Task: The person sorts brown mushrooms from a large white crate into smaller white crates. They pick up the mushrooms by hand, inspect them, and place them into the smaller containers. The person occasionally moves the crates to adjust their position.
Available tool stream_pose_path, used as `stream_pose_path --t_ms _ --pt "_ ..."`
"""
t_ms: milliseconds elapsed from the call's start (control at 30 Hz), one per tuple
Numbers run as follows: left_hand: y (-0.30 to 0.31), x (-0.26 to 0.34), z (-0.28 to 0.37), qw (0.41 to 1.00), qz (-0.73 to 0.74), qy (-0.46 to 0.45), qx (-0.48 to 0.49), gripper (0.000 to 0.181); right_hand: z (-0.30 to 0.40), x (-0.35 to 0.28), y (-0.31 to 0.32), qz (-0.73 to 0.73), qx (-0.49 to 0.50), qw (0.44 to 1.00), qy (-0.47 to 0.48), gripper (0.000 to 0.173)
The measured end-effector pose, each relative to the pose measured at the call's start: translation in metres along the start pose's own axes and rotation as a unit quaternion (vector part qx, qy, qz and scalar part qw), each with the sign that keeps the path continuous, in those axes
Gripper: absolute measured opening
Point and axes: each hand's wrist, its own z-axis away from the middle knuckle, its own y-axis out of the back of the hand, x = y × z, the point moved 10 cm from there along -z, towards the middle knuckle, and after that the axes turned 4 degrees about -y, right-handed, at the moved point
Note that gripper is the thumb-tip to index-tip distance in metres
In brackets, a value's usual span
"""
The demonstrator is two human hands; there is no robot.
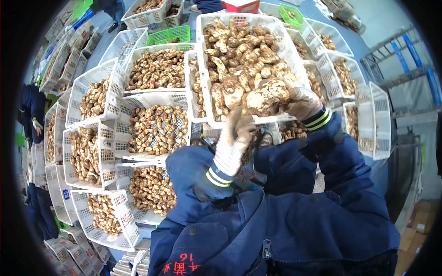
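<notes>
In front of me a white plastic crate (202,72) is heaped with brown-and-cream mushrooms (241,51), which look like matsutake. One large, thick mushroom (267,96) lies across the near end of the heap. My right hand (305,103), in a soiled knit glove, grips the right end of that mushroom at the near right corner. My left hand (238,132), gloved and slightly blurred, is at the crate's near rim, just below the large mushroom's left end. Its fingers point toward the crate, and whether they hold anything is unclear.
White crates of smaller mushrooms stand at left, including a near one (157,127) and a tilted one (91,93). More crates (345,76) lie at right. Green baskets (169,36) sit farther back. Co-workers (32,110) are at the left edge; a metal rack (397,65) stands right.
</notes>
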Motion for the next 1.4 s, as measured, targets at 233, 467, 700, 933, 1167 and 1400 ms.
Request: stream_pose_path --t_ms 233,467,700,933,1167,1400 --pt "-0.006 -0.004 0.015 0.996 0.007 0.083 0.014 0.053 0.045 0.035 -0.030 -0.111 0.116 0.987 -0.007 0.044" --pt "-0.059 0.000 0.031 0.964 0.240 0.108 -0.031 0.045 0.078 0.029 -0.025 -0.019 0.079 0.991 0.102 0.054" --pt "-0.065 -0.034 0.053 0.928 0.283 0.243 -0.010 0.046 0.086 0.051 -0.054 -0.111 0.051 0.987 0.105 0.049" --pt "-0.066 -0.025 0.062 0.973 0.085 0.210 -0.046 0.054 0.096 0.032 -0.038 0.000 0.170 0.974 0.148 0.048" --pt "-0.053 -0.025 0.062 0.977 0.035 0.205 -0.047 0.048 0.096 0.045 -0.044 -0.014 0.103 0.989 0.109 0.038" --pt "-0.041 -0.030 0.061 0.978 -0.048 0.203 -0.012 0.053 0.084 0.066 -0.036 -0.102 0.110 0.985 0.085 0.038"
